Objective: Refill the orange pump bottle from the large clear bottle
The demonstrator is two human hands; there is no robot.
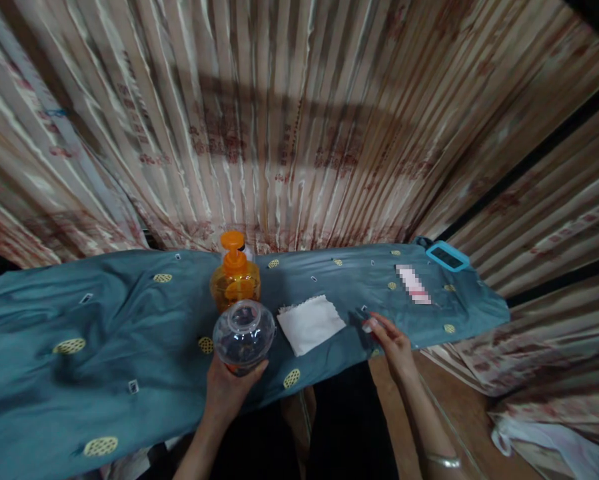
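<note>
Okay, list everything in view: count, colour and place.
Tablecloth: one, teal and yellow, lower half
Pump bottle: one, amber and orange, left of centre
Hidden item: one, whitish, behind pump bottle
Container: one, mostly transparent, nearer than pump bottle
Folded cloth: one, white, right of container
Blurred strip: one, white and pink, right of folded cloth
Framed device: one, blue, tablecloth's right end
Curtaining: count unclear, beige and red, background
Bars: at least two, black, right
Floor: one, brown, lower right
Draped fabric: one, white, lower right
Bangle: one, silver, lower right
Legs: two, black-clad, bottom
Left hand: one, bare, holding container
Right hand: one, bare, right of folded cloth
</note>
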